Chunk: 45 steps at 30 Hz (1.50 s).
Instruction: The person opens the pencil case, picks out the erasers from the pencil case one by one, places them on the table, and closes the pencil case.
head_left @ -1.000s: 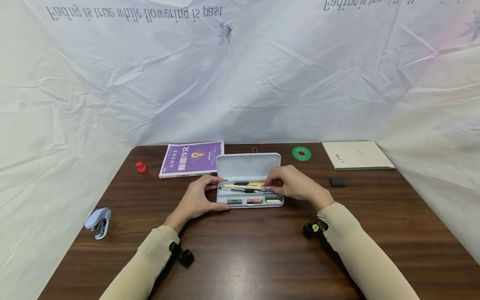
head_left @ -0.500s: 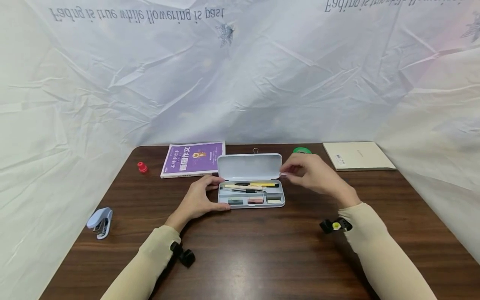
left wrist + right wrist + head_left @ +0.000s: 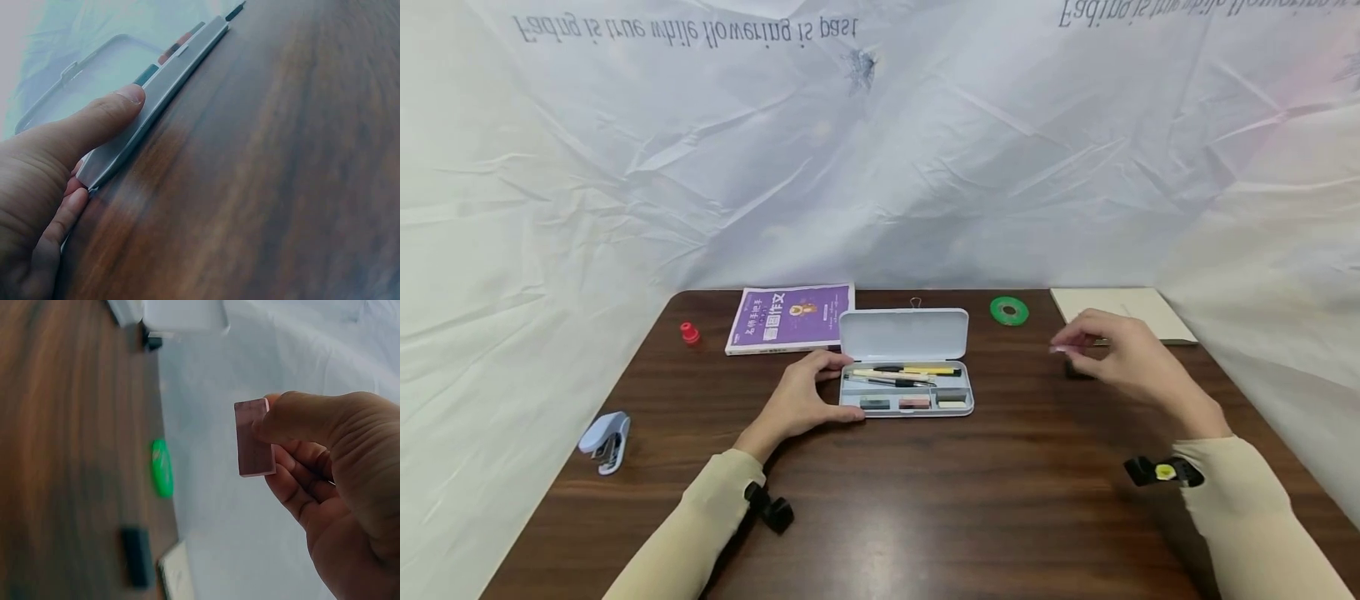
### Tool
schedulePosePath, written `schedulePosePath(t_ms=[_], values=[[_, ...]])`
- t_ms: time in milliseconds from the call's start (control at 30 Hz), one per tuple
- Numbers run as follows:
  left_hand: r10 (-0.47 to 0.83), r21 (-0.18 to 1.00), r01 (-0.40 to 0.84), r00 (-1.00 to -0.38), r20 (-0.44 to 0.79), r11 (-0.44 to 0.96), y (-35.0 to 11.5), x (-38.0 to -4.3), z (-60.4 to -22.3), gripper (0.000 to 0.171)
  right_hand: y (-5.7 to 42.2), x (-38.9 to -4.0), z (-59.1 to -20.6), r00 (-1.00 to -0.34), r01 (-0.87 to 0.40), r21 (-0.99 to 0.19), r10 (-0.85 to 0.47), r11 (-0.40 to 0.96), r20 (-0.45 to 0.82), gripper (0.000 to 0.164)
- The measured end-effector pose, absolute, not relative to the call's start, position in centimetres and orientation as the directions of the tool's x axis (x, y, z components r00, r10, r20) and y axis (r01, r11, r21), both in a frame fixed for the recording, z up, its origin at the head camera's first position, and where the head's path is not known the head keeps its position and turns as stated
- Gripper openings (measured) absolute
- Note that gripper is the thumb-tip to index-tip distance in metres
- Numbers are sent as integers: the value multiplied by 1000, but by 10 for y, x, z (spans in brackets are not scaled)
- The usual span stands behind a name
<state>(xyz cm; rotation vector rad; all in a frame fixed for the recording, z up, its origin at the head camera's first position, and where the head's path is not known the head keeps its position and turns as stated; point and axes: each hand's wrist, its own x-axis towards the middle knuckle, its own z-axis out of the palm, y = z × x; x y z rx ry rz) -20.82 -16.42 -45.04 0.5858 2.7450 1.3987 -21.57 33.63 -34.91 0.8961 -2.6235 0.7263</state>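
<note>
In the head view an open pale-blue pencil case [image 3: 904,335] stands mid-table with its lid raised. Its tray holds several pens [image 3: 891,382], and small blocks in green [image 3: 874,404], pink [image 3: 914,403] and white [image 3: 952,404] fill the front compartments. My left hand [image 3: 796,404] grips the case's left end, thumb on the front edge and fingers behind. Off to the right, my right hand [image 3: 1123,358] is raised above the table. Between thumb and fingers it pinches a pinkish-purple eraser [image 3: 250,447], seen best in the right wrist view.
A purple book [image 3: 797,315] lies behind the case, a red knob-like piece [image 3: 689,333] and a stapler [image 3: 605,440] to the left. A green tape roll [image 3: 1009,311], a beige notebook [image 3: 1150,310] and a dark block [image 3: 137,557] are on the right.
My right hand has lifted the eraser away from the pencil case and carried it right, towards the notebook and dark block. The left hand keeps its grip on the case.
</note>
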Motion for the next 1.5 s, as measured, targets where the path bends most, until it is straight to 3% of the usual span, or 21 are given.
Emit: schedulePosePath(t_ms=[333,633,967,1267,1500], values=[[326,772,325,-931,162,546,-163,-210,-451,84,375,-196,-378,-841,-533,-356,-431,768,327,37],[323,769,329,-931,169,548,-163,-210,-451,84,383,-190,-398,-845,-532,-392,-442,751,300,37],[326,769,336,-929,176,544,-162,-210,-451,84,385,-186,-394,-897,-415,-456,-439,787,58,26],[328,772,336,-928,174,540,-161,-211,-449,84,376,-185,-383,-886,-459,-448,-434,768,163,26],[326,771,328,-931,165,546,-162,-209,-450,84,344,-194,-367,-890,-439,-600,-415,668,189,33]])
